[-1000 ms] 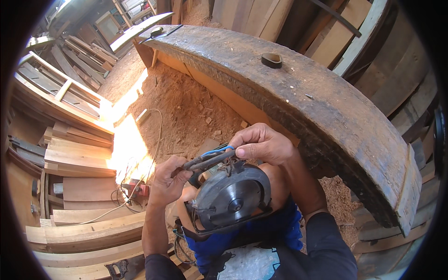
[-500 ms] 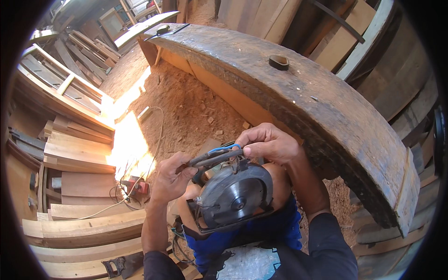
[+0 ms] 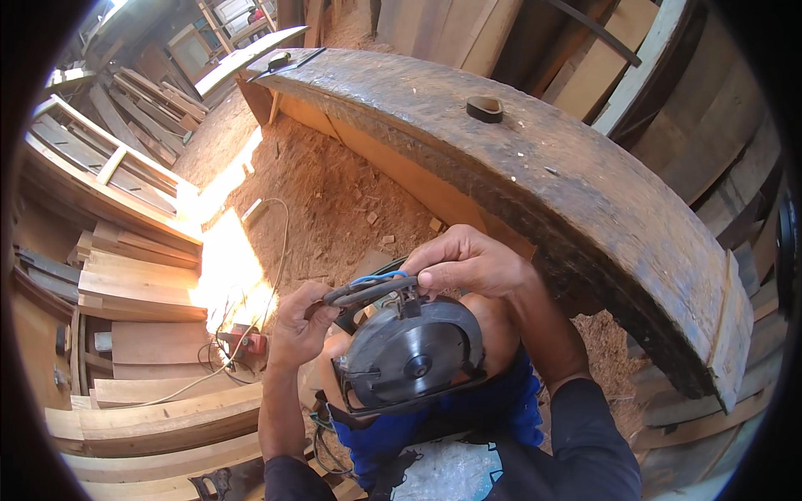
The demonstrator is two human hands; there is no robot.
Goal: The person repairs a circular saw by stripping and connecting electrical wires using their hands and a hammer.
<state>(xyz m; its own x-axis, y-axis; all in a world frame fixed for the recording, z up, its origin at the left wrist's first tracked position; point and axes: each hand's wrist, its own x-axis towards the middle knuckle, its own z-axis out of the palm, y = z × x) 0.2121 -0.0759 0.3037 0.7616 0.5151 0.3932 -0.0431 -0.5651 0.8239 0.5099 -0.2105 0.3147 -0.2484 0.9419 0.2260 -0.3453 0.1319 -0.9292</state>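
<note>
A circular saw (image 3: 454,338) with a round toothed blade (image 3: 384,355) rests on my lap, blade side up. Just beyond its guard, a dark cable (image 3: 368,292) stretches between my two hands, with a thin blue wire (image 3: 376,276) bowed out beside it. My left hand (image 3: 302,321) pinches the cable's left part between thumb and fingers. The right part is gripped by my right hand (image 3: 468,265), with thumb and fingertips pressed together close to the saw's upper edge. Those fingers partly hide where the blue wire ends.
A long, worn workbench (image 3: 576,179) curves from far left to near right, with a tape roll (image 3: 484,108) on top. Stacked boards (image 3: 138,280) line the left side. A red power tool (image 3: 245,339) with a cord and a handsaw (image 3: 213,483) lie there. Sawdust (image 3: 334,200) covers the ground.
The whole view has shifted slightly. Between my hands the cable and blue wire have turned a little, and my right fingers have shifted along them. Both hands keep their hold.
</note>
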